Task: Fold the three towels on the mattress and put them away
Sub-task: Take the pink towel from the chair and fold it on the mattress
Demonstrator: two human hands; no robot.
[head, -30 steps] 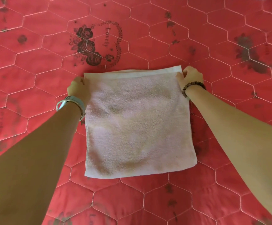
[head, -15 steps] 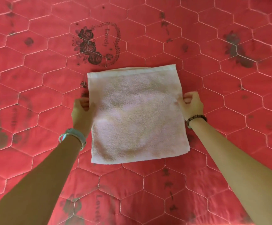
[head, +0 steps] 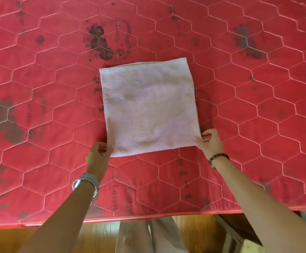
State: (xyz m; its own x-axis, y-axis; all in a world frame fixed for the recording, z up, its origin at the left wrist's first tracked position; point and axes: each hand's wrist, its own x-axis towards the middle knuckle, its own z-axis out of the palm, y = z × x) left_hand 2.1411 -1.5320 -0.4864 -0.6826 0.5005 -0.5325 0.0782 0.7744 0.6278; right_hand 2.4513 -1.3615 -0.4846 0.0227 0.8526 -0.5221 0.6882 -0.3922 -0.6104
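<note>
Here's the pale pink towel (head: pixel 148 106), lying flat in a neat square out in the middle of the red quilted mattress (head: pixel 39 88), far edge running toward the printed rose motif. Both hands are at the near edge. The left hand (head: pixel 97 157), the one with the wristwatch (head: pixel 86 181), has its fingers curled in and pinching the near-left corner. The right hand (head: pixel 211 143), bead bracelet (head: pixel 218 157) on the wrist, pinches the near-right corner between thumb and curled fingers.

So this looks like the folding step, mid-towel: corners gripped and another fold about to go in. No other towel shows in this view (so how many are done can't be told).

The next move probably calls for lifting both near corners together and carrying them over to meet the far edge. The hands need to stay level so the layers don't skew, and the terry wants smoothing flat before it goes off to be put away.
</note>
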